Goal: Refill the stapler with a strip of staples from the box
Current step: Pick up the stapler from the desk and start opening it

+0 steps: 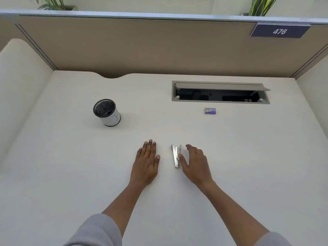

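Note:
A small silver stapler (175,155) lies on the white desk (71,157) in front of me, its long axis pointing away from me. My right hand (195,162) hovers just right of it, fingers apart, the thumb close to the stapler's side, holding nothing. To the stapler's left my left hand (147,160) rests flat on the desk, palm down, fingers together. Farther back on the right lies a small purple staple box (210,110), out of reach of both hands.
A black mesh pen cup (107,112) with a white band stands at the back left. An open cable hatch (220,92) is set into the desk behind the staple box. Beige partition walls enclose the desk at the back and sides.

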